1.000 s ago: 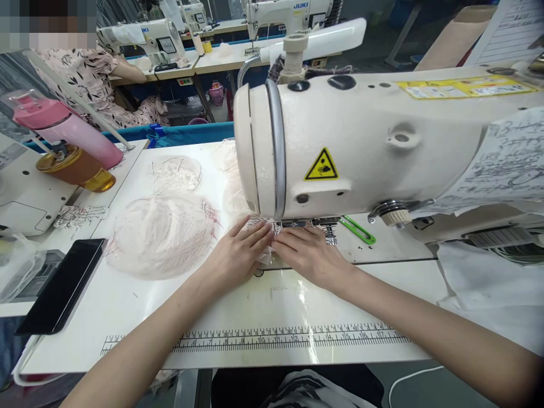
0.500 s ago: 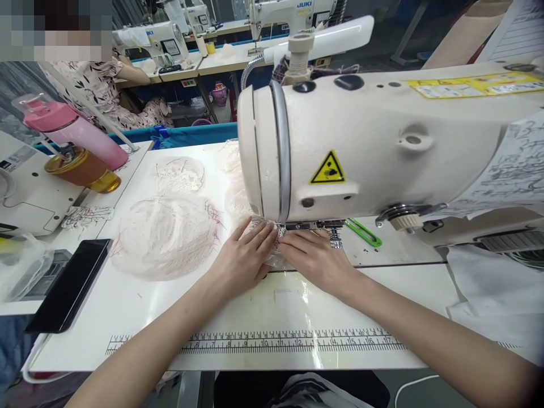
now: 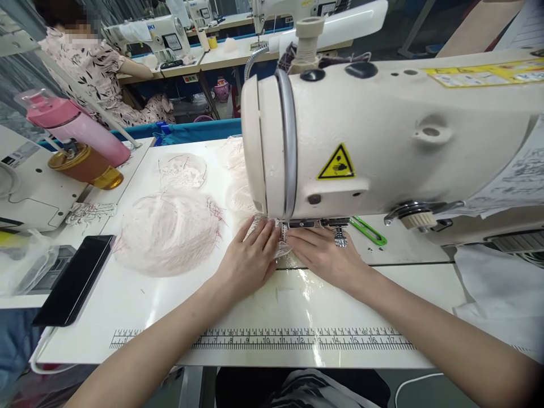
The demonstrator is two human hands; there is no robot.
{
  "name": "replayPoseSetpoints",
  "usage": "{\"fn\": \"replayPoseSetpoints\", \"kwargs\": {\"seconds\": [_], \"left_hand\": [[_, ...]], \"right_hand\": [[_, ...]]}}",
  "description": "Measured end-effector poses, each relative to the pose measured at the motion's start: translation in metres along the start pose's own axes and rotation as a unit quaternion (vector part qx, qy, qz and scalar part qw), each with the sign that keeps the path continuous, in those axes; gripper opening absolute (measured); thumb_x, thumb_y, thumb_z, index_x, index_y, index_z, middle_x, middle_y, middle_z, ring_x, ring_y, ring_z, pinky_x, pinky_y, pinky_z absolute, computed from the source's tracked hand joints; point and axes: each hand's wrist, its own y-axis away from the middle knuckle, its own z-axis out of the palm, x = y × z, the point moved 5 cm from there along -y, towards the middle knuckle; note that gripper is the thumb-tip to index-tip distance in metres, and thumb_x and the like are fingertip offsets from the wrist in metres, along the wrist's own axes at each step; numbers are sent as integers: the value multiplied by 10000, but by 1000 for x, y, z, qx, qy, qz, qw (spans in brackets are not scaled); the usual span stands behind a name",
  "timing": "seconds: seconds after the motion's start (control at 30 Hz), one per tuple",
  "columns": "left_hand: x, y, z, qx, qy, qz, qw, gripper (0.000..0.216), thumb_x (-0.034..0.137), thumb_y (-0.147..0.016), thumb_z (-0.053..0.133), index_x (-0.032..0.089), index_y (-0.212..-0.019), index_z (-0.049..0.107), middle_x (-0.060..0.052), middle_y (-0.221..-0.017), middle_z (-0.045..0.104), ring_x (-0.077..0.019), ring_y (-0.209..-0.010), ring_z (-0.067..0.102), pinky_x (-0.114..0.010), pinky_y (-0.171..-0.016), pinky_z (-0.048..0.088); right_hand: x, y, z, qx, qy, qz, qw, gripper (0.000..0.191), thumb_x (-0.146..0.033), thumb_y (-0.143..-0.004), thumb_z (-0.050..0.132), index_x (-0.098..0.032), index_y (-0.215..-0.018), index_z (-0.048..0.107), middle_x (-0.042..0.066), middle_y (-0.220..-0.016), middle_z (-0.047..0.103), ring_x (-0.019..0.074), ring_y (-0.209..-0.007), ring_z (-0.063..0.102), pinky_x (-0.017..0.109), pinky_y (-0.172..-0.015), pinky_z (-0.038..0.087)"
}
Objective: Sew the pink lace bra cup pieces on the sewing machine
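My left hand [image 3: 250, 258] lies flat on a small piece of white lace fabric [image 3: 281, 243] under the head of a cream sewing machine [image 3: 382, 136]. Its fingers are stretched out and press the fabric to the bed. My right hand [image 3: 325, 255] lies beside it, fingers extended toward the presser foot [image 3: 339, 237], also flat on the fabric. The two hands nearly touch at the fingertips. The needle area is hidden by the machine head.
A pile of pale pink lace pieces [image 3: 168, 229] lies left of my hands. A black phone [image 3: 74, 277] sits at the table's left edge. A pink bottle [image 3: 76, 127] and an amber jar [image 3: 87, 165] stand far left. Green snips [image 3: 369, 231] lie right of the foot. A seated person [image 3: 97, 73] works behind.
Both hands stay pressed on the fabric at the presser foot. The view has shifted slightly, so everything sits a little to the right.
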Motion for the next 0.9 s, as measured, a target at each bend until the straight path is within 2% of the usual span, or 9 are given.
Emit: {"fn": "replayPoseSetpoints", "kwargs": {"seconds": [0.3,0.5,0.77,0.9], "left_hand": [[4,1,0,21,-21,-10,1000,461,305,-995,406,41,-1334,573,-205,-1350,596,-347,-1268,565,-526,-1098,418],[4,1,-1,17,-21,-12,1000,454,310,-984,450,86,-1364,559,-183,-1353,601,-350,-1275,559,-525,-1091,420],[0,-2,0,32,-20,-21,999,415,276,-978,477,115,-1349,570,-156,-1346,613,-328,-1259,578,-562,-1140,359],[0,-2,-3,62,4,23,998,343,197,-993,445,131,-1290,602,-100,-1332,633,-260,-1254,590,-528,-1176,338]], "right_hand": [[5,0,-1,13,-14,23,1000,157,-150,-935,559,-219,-972,695,17,-1015,735,185,-858,637,349,-826,397],[6,-2,-3,17,38,15,999,141,-161,-936,565,-231,-943,687,-24,-990,748,171,-744,623,352,-770,401],[9,-9,-3,-24,38,13,999,157,-164,-935,552,-224,-942,697,21,-936,726,188,-720,571,353,-728,383],[6,-5,0,-18,85,9,996,189,-124,-913,556,-232,-986,693,11,-972,727,181,-685,537,359,-706,379]]}}
